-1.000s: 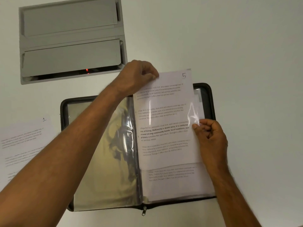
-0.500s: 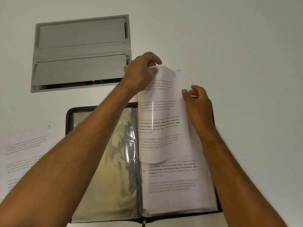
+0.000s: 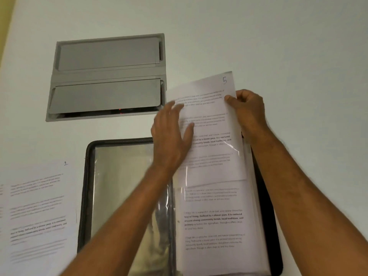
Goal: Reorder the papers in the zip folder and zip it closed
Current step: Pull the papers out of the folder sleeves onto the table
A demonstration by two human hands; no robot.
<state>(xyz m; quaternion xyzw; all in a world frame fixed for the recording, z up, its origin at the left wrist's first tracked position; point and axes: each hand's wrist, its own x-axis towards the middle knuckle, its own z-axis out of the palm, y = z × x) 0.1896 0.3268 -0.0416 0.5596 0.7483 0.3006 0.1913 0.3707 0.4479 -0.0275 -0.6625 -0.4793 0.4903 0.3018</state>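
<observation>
— White table [image 3: 298, 46], black folder [image 3: 87, 196] lying open on it. Where's the sheet?

— Sheet 5 [image 3: 211, 124] is half out of the folder's right side, its top edge past the folder's far rim. Its lower part sits over the printed stack [image 3: 215, 226] in the right half.

— And the hands?

— Right hand [image 3: 247, 110] pinches the sheet's right edge, thumb on the front, fingers curled behind. Left hand [image 3: 171, 140] is spread flat, fingers straight, over the sheet's left side; it is blurred, so I cannot tell if it presses or just hovers above the paper.

— Left half of the folder?

— Clear plastic sleeves [image 3: 123, 186], shiny and crinkled near the spine, with the left forearm crossing over them.

— Anything else around?

— Sheet 1 [image 3: 37, 206] lies flat on the table just left of the folder, apart from it. Beyond the folder, a grey hatch [image 3: 107, 76] with two flaps is set into the tabletop, a small red light showing in its near gap.
</observation>
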